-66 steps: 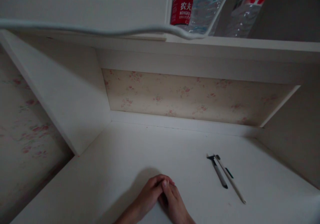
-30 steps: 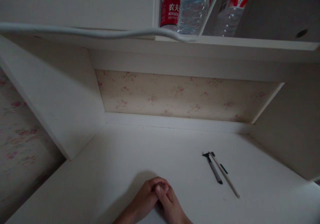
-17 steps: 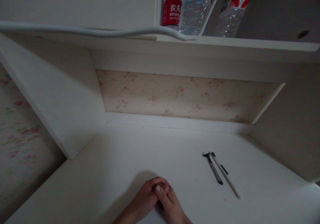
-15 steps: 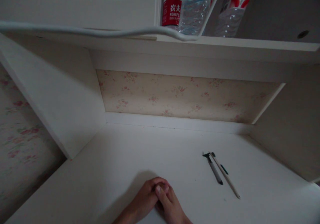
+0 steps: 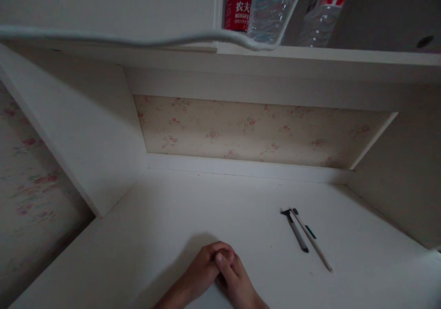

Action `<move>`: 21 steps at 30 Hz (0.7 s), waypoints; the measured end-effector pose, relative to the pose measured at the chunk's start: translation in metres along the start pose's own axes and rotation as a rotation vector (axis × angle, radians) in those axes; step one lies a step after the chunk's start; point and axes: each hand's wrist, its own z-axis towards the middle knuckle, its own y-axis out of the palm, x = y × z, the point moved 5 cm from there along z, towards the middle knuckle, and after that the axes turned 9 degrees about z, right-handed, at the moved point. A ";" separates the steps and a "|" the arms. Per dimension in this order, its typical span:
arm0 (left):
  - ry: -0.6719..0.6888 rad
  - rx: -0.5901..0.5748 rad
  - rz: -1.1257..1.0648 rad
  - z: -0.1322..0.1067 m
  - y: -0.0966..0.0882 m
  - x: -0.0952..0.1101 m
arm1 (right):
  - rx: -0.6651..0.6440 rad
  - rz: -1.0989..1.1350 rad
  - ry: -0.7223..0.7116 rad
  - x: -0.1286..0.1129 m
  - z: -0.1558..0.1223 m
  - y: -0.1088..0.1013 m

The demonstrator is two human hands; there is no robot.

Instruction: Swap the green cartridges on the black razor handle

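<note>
Both my hands rest together on the white desk top (image 5: 165,212) near its front edge. My left hand (image 5: 201,268) lies curled over my right hand (image 5: 237,283), fingers pressed together, and nothing shows between them. To their right, a hand's width away, lie a dark grey pen (image 5: 296,232) and a thin white pen (image 5: 315,245) side by side, with a small dark cap (image 5: 310,231) next to them. Neither hand touches the pens.
The desk sits in a white alcove with a flowered back panel (image 5: 255,132) and side walls left and right. On the shelf above stand a red-labelled bottle (image 5: 237,6) and clear plastic bottles (image 5: 270,8). Flowered wallpaper (image 5: 31,180) lies at the left.
The hands stay clasped in the same spot; only the camera view has shifted slightly. The pens have not moved.
</note>
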 end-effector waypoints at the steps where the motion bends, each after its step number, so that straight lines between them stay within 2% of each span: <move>1: -0.001 0.000 0.005 0.000 0.000 0.000 | 0.004 -0.004 -0.001 -0.001 0.000 0.000; 21: -0.010 0.004 -0.014 0.000 0.000 -0.003 | -0.028 0.001 0.028 -0.010 -0.001 0.003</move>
